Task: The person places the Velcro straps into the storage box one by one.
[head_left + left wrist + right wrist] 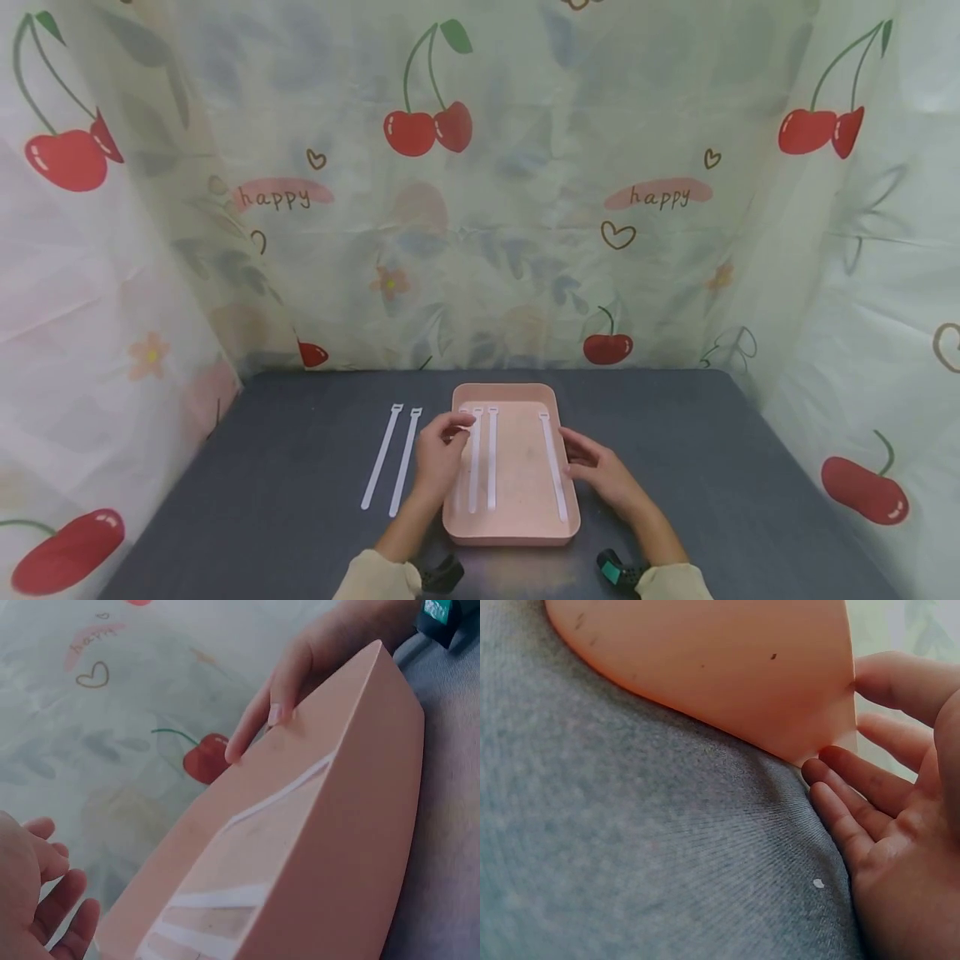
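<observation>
A grey table [300, 500] stands inside cherry-print curtains [480, 208]. A pink tray [512, 533] sits near its front edge, three ties [492, 458] inside and two ties [393, 458] left of it. The left hand [441, 450] seems to pinch one tie. The right wrist view shows the right hand [600, 467] with fingers [855, 802] relaxed and spread against the tray's wall.

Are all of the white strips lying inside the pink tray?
No: in the head view two white strips lie on the grey table left of the pink tray, while three lie inside it.
</observation>
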Demonstrator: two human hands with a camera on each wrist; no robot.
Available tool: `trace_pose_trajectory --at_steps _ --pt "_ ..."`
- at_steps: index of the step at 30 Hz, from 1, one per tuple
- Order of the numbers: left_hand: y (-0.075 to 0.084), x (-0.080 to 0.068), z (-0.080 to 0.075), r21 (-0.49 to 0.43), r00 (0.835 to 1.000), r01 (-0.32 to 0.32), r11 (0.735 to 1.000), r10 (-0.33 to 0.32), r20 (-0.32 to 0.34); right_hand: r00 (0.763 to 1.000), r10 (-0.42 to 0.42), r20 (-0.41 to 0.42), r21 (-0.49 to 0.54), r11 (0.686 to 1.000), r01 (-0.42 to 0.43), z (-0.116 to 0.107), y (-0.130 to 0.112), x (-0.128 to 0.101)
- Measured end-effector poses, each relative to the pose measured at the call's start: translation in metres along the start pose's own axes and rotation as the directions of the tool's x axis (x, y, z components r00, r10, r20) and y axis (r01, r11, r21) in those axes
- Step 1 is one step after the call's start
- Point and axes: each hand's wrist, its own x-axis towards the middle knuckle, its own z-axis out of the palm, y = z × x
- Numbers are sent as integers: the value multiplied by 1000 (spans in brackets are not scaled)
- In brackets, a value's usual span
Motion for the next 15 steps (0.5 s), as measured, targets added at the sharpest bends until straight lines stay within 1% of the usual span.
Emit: trace_pose_trajectory --at_steps 6,10,15 --pt "-8 1 -14 52 999 -13 999 14 -33 1000 7 -4 -11 1000 -7 1 0 -1" --pt "-13 3 -22 100 999 -37 994 41 -36 1000 12 -10 -15 1000 -13 1 0 -1" --pt "-20 7 -32 159 998 -44 986 50 -36 1000 7 -5 -9 1000 -7 1 0 -1"
